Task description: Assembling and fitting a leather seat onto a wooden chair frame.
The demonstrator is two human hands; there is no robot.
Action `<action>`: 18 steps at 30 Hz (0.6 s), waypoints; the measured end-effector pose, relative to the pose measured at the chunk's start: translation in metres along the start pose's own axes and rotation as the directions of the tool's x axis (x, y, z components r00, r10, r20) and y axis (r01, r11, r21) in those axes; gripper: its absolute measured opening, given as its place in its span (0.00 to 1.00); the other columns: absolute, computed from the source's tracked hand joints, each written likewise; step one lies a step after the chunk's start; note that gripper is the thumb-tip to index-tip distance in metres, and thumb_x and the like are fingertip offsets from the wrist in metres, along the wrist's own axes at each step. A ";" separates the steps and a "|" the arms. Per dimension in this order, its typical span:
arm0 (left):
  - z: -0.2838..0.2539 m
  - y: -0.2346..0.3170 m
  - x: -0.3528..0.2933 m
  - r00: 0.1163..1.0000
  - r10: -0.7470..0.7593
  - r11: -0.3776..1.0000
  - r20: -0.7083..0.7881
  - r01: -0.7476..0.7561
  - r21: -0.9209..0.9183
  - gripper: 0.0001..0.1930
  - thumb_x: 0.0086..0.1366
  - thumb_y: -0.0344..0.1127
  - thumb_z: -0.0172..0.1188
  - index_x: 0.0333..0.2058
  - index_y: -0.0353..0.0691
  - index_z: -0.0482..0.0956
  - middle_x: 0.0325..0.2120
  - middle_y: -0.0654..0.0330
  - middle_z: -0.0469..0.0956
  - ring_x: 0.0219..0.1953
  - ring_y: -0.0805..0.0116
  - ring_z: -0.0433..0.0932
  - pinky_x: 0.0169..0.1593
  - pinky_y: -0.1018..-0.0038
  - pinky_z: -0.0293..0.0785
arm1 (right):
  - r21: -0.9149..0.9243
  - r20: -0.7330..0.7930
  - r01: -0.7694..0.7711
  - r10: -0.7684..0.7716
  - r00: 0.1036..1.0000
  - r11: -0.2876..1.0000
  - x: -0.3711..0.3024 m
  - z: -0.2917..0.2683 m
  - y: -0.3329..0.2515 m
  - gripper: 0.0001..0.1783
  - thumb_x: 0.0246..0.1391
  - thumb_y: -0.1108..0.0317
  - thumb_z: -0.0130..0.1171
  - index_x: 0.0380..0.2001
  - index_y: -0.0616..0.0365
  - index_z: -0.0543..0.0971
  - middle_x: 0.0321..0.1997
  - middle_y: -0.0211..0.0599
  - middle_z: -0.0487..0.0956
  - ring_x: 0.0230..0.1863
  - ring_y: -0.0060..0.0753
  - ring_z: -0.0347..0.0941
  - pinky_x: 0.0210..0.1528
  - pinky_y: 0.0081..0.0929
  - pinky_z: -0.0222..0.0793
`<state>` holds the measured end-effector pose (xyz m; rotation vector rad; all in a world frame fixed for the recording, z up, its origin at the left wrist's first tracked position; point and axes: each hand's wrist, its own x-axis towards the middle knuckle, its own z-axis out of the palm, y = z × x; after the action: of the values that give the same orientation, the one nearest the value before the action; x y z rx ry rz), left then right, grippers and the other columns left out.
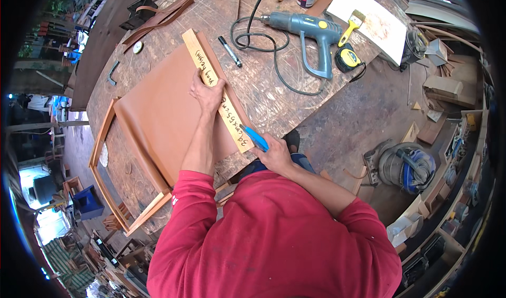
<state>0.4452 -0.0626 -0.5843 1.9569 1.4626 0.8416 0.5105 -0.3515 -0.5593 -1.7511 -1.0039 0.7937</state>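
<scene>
A sheet of brown leather-like material [163,103] lies across the worktable, its near left edge curling up. On it rests a straight wooden strip [231,120] with handwriting, set close to the sheet's right edge. My left hand [208,93] presses down on the strip's middle, thumb and fingers gripping its sides. In my right hand [275,153] is a blue utility knife [255,138], pointing up and left, its tip over the strip's near end beside the sheet's edge. Whether the blade touches the sheet cannot be made out.
Right of the sheet lie a black marker [230,51], a grey heat gun [316,29] with a looping cord, a yellow paintbrush [352,26] and a tape measure [348,59]. A wooden frame [95,153] leans at the table's left. A vacuum cleaner [408,166] stands on the floor.
</scene>
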 end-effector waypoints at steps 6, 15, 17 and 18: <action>-0.003 0.009 -0.004 1.000 -0.020 0.999 0.009 0.020 0.043 0.43 0.48 0.46 0.70 0.63 0.36 0.67 0.57 0.43 0.71 0.66 0.47 0.61 0.75 0.49 0.38 | -0.002 -0.002 -0.024 0.024 1.000 1.000 0.002 -0.002 -0.004 0.18 0.51 0.62 0.73 0.35 0.61 0.76 0.26 0.51 0.78 0.29 0.57 0.78 0.33 0.46 0.72; -0.004 0.015 -0.003 0.997 -0.065 0.996 0.042 0.062 0.065 0.41 0.49 0.47 0.70 0.59 0.36 0.68 0.55 0.44 0.71 0.66 0.47 0.62 0.75 0.42 0.28 | 0.004 0.038 -0.083 0.083 0.996 0.997 0.002 -0.007 -0.007 0.18 0.52 0.61 0.73 0.33 0.60 0.74 0.27 0.54 0.79 0.32 0.63 0.79 0.34 0.49 0.73; -0.005 0.015 -0.003 0.997 -0.063 0.996 0.053 0.059 0.069 0.41 0.49 0.47 0.70 0.59 0.36 0.68 0.55 0.45 0.72 0.66 0.47 0.63 0.75 0.42 0.28 | -0.001 0.040 -0.082 0.082 0.996 0.997 0.002 -0.007 -0.006 0.18 0.52 0.61 0.73 0.32 0.60 0.74 0.26 0.54 0.79 0.32 0.63 0.79 0.34 0.49 0.73; -0.005 0.016 -0.003 0.997 -0.050 0.996 0.055 0.045 0.076 0.41 0.48 0.47 0.70 0.59 0.36 0.68 0.54 0.45 0.72 0.66 0.47 0.63 0.75 0.41 0.28 | 0.007 0.032 -0.071 0.071 0.997 0.997 0.002 -0.006 -0.006 0.18 0.52 0.61 0.73 0.32 0.60 0.74 0.26 0.54 0.79 0.32 0.63 0.79 0.34 0.49 0.73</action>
<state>0.4503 -0.0693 -0.5696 1.9759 1.5212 0.7139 0.5150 -0.3512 -0.5515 -1.7809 -0.9622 0.8716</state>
